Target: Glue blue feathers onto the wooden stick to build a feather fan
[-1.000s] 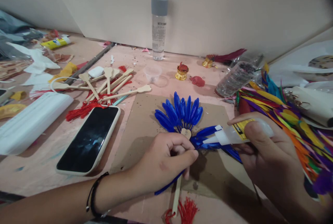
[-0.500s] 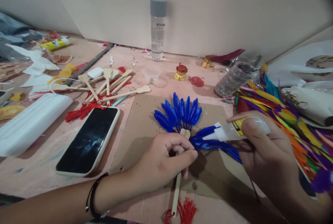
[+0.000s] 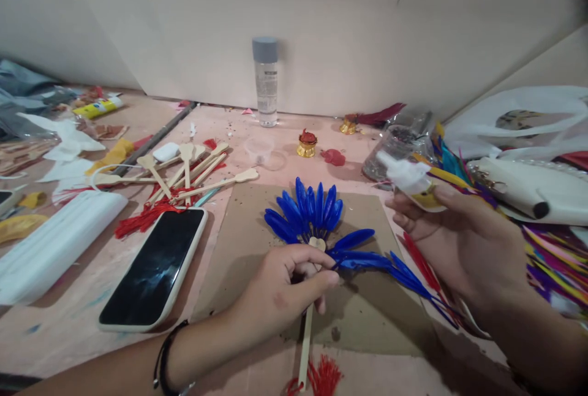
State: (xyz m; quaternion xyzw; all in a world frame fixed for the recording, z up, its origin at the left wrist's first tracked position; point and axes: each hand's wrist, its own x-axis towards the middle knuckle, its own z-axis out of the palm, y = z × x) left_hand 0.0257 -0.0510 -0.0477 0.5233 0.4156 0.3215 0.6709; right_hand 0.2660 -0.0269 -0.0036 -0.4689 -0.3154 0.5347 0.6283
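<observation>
My left hand is closed over the upper part of a wooden stick, just below its pale head. Blue feathers fan out from that head, making a feather fan. Thumb and forefinger meet beside more blue feathers that lie to the right; whether they pinch one I cannot tell. A red tassel hangs at the stick's lower end. Raised at the right, my right hand grips a small glue bottle, its white nozzle tilted up and left, away from the fan.
Under the fan lies a cardboard sheet. To the left are a phone, a white pack and wooden sticks with red tassels. A clear bottle and small gold pot stand behind; colourful feathers lie right.
My right hand has lifted the glue bottle away from the blue feathers, to the right and up, tipping its nozzle upward. My left hand stays on the fan. The view has tilted up slightly.
</observation>
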